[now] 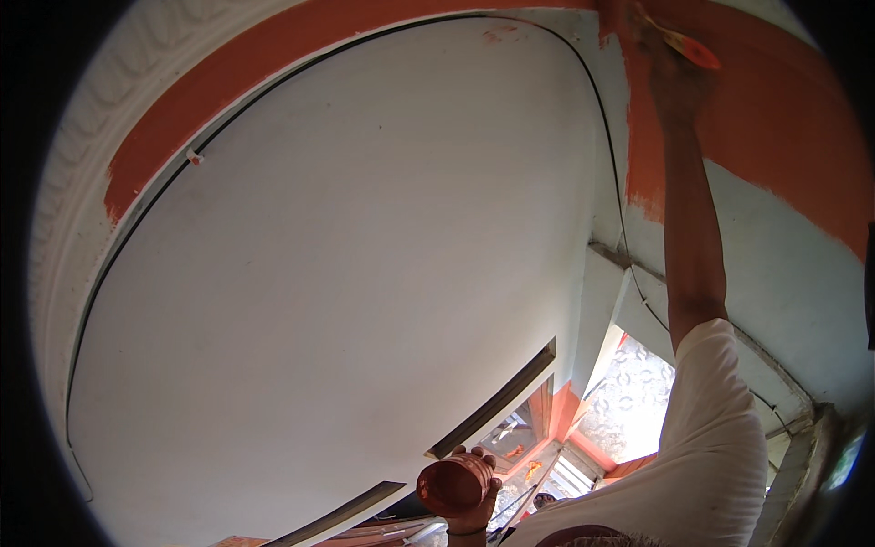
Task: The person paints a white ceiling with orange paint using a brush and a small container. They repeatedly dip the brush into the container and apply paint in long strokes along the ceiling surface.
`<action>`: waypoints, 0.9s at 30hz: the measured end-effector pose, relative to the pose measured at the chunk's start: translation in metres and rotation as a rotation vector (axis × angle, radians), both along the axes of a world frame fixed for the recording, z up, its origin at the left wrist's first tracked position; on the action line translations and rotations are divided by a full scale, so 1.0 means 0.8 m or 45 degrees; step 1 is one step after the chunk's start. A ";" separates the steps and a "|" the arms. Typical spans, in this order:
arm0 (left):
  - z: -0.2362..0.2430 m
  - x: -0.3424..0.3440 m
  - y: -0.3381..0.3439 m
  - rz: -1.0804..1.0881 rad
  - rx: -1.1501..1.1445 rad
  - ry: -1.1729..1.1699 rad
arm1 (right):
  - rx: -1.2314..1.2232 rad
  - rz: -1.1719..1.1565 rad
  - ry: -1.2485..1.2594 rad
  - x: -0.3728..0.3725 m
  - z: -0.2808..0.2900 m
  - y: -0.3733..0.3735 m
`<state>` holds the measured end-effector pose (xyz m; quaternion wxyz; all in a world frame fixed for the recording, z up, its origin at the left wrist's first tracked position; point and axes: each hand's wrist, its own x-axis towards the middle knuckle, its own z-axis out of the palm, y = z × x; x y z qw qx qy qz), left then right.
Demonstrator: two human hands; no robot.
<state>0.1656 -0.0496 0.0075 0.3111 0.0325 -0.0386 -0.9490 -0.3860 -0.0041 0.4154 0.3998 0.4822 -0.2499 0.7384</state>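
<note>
My right arm, in a white sleeve, is stretched up to the top right. There my right hand is closed round a paintbrush with an orange and yellow handle. The hand is close to the orange-red painted band; the bristle end is blurred, and I cannot tell whether it touches the surface. Low in the middle, my left hand grips a round paint pot from beside and below. Reddish paint coats the inside of the pot, and its mouth is turned toward the view.
A large pale wall fills the middle, with a black cable curving along its edge. White moulding borders the orange-red band at left. Dark slot-like openings and a bright patterned opening lie lower down.
</note>
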 end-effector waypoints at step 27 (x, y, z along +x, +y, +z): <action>-0.001 -0.012 -0.016 -0.020 -0.005 0.090 | -0.052 -0.065 0.092 -0.017 0.043 -0.018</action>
